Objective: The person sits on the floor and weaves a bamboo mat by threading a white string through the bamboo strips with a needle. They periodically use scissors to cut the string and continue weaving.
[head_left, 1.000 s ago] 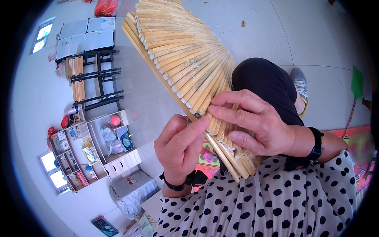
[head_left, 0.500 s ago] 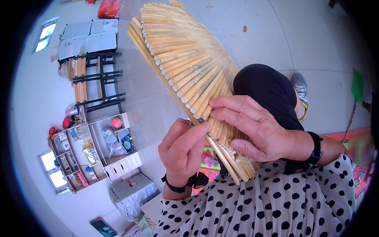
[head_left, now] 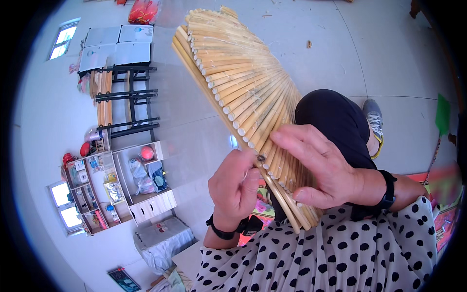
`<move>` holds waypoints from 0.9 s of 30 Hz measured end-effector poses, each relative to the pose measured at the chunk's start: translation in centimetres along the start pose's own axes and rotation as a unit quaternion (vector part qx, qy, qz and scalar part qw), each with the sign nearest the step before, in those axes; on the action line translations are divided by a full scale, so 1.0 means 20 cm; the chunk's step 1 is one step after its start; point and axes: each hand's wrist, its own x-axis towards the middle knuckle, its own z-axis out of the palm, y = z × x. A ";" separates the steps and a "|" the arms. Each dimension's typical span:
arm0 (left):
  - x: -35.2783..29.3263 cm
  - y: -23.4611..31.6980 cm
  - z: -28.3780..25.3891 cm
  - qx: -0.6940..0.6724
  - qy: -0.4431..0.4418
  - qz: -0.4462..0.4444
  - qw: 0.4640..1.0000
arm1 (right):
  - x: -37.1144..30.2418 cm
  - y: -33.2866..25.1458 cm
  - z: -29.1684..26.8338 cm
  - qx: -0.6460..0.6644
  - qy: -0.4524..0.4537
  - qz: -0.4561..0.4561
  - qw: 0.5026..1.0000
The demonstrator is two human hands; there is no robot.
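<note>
A mat of straw-coloured stalks [head_left: 248, 82], sewn side by side with pale thread, leans slantwise over my lap, its cut stalk ends facing left. Longer stalks lie along its left edge. My left hand [head_left: 232, 185] is closed beside that edge, with thumb and curled fingers pinched together; what they hold, if anything, is hidden. One dark stalk end shows just right of its fingertips. My right hand [head_left: 321, 170] lies over the lower right of the mat, fingers stretched out and thumb apart. Both wrists wear black bands.
My dark-trousered knee [head_left: 331, 114] is right of the mat, with a grey shoe [head_left: 373, 119] beyond on the tiled floor. Shelving [head_left: 116, 190], a folded black-framed rack [head_left: 129, 97] and a covered box [head_left: 165, 241] stand left. A green fly swatter [head_left: 442, 114] is at far right.
My left hand has drawn slightly away from the stalk ends and curled tighter. My right fingers have spread and shifted a little. The whole view has moved slightly.
</note>
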 end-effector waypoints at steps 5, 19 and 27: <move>0.02 0.03 -0.02 0.060 -0.027 -0.048 0.997 | 0.05 -0.01 0.00 0.009 -0.014 0.018 1.000; 0.02 0.01 -0.02 0.108 -0.034 0.024 0.993 | 0.02 -0.03 0.00 -0.007 -0.020 0.014 1.000; 0.04 0.05 -0.01 0.041 -0.031 -0.069 0.996 | 0.05 0.05 0.03 0.043 -0.007 -0.048 0.998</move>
